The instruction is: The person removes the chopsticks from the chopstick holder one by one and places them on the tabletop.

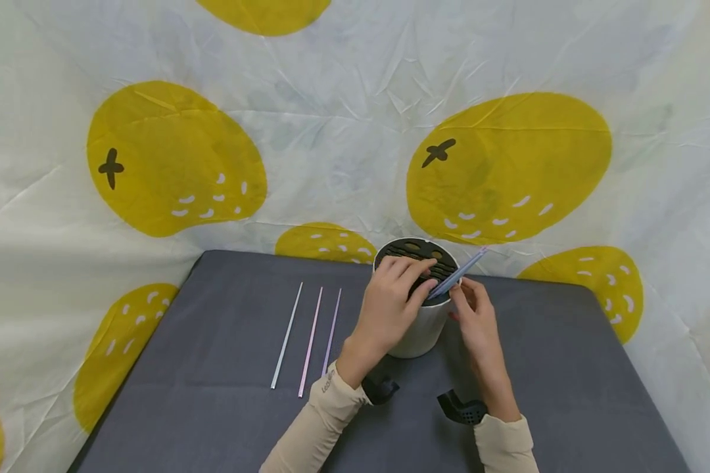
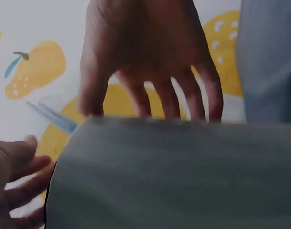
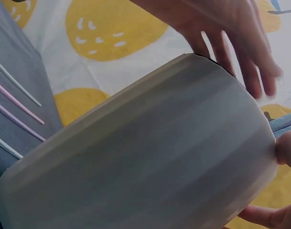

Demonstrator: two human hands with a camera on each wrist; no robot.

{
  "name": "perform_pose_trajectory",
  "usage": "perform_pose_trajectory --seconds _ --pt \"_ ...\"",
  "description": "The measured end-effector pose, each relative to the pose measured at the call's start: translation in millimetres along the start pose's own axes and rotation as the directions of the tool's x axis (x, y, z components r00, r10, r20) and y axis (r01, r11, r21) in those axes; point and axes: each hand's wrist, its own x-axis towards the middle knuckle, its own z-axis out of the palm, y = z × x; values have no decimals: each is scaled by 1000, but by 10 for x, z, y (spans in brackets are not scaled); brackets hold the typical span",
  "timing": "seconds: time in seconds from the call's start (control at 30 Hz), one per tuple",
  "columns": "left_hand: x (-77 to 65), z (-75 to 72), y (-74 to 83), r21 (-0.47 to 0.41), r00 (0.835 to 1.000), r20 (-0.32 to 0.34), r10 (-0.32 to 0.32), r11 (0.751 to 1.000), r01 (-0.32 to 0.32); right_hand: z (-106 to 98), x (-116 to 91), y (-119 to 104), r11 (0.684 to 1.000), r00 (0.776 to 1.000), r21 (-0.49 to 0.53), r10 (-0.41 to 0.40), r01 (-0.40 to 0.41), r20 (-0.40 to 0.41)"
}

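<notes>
A white round holder (image 1: 421, 336) with a black slotted top (image 1: 415, 247) stands near the table's back edge. Several thin blue and pink straw-like sticks (image 1: 463, 270) lean out of its right side. My left hand (image 1: 390, 299) reaches over the top, thumb near the sticks' lower ends and fingers spread above the slots. In the left wrist view, the holder's wall hides those fingertips. My right hand (image 1: 478, 315) is at the right rim, its thumb (image 3: 287, 150) touching the wall just below the sticks.
Left of the holder, a white stick (image 1: 286, 336), a pink stick (image 1: 311, 341) and a purple stick (image 1: 332, 328) lie roughly parallel on the grey-covered table (image 1: 213, 407). Behind the table hangs a white cloth (image 1: 337, 164) with yellow fruit prints.
</notes>
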Motion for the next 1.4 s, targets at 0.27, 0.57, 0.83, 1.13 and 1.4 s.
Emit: perform_pose_trajectory --seconds 0.27,0.57,0.83,1.13,1.4 --pt "-5 148 69 166 992 113 -52 986 33 82 17 41 999 999 33 -36 36 1" --pt "2 202 8 144 997 27 -77 987 73 137 74 53 998 999 41 -53 54 -4" --pt "-16 240 -24 76 999 -40 -37 996 40 126 94 66 998 999 43 -37 36 5" --pt "5 151 -36 -86 928 -350 130 982 -170 125 115 62 999 1000 37 -29 30 -11" --pt "64 -1 30 -94 612 -738 285 854 -511 141 131 40 999 1000 36 -27 27 -16"
